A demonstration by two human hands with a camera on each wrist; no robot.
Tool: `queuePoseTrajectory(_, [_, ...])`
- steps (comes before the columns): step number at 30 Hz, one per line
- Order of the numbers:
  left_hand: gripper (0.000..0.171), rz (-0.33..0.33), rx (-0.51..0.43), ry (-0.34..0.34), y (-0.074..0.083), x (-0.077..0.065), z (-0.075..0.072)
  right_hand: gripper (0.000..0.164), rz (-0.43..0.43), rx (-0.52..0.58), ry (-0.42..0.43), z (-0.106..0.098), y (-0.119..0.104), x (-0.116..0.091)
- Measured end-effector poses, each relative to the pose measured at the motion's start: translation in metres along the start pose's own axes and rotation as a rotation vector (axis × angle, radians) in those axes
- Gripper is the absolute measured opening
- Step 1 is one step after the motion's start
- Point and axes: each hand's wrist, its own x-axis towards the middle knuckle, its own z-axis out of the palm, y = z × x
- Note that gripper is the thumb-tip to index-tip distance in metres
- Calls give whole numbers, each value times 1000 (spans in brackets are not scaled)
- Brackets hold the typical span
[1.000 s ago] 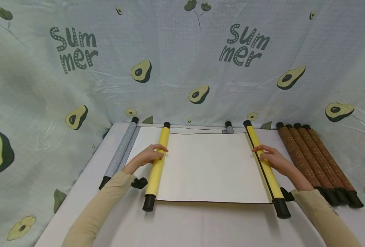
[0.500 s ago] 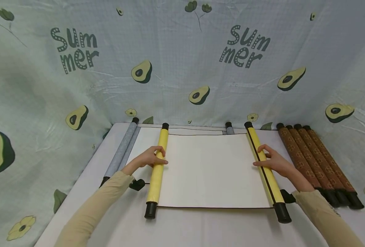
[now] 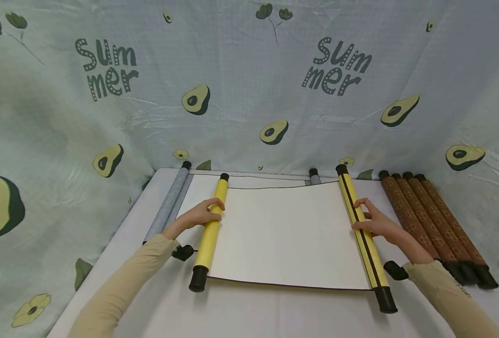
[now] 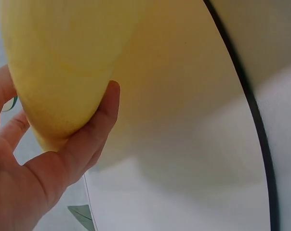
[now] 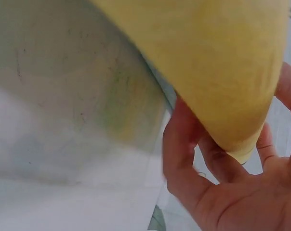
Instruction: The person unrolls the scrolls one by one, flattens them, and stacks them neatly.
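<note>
A hanging scroll lies partly unrolled in the head view, its blank white paper (image 3: 283, 234) stretched between two yellow rolls with black end knobs. My left hand (image 3: 201, 213) grips the left yellow roll (image 3: 207, 244) near its middle. In the left wrist view, the fingers (image 4: 90, 139) curl round that roll's underside. My right hand (image 3: 378, 220) holds the right yellow roll (image 3: 365, 244), which has a dark stripe along it. Thumb and fingers wrap this yellow roll (image 5: 222, 82) in the right wrist view. The paper's front edge sags slightly and slopes down to the right.
Behind lies another opened scroll with a grey-blue left roll (image 3: 167, 202) and right roll (image 3: 314, 176), partly covered by the yellow one. Several brown patterned rolled scrolls (image 3: 433, 216) lie side by side at the right. A patterned cloth (image 3: 232, 84) hangs behind the white table (image 3: 241, 314).
The left yellow roll shifts left and its near end rises a little, while the right roll's near end comes closer. Both hands keep hold after the fingers re-settled on the rolls.
</note>
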Motion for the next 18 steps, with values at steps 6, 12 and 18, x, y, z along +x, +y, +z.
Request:
queuePoseTrajectory(6, [19, 31, 14, -67, -3, -2, -7, 52, -15, -28, -13, -2, 0, -1])
queuePoseTrajectory(12, [19, 87, 98, -79, -6, -5, -13, 50, -42, 0, -28, -4, 0, -2])
queuePoseTrajectory(18, [31, 96, 115, -42, -4, -6, -17, 46, -67, 16, -13, -7, -1, -2])
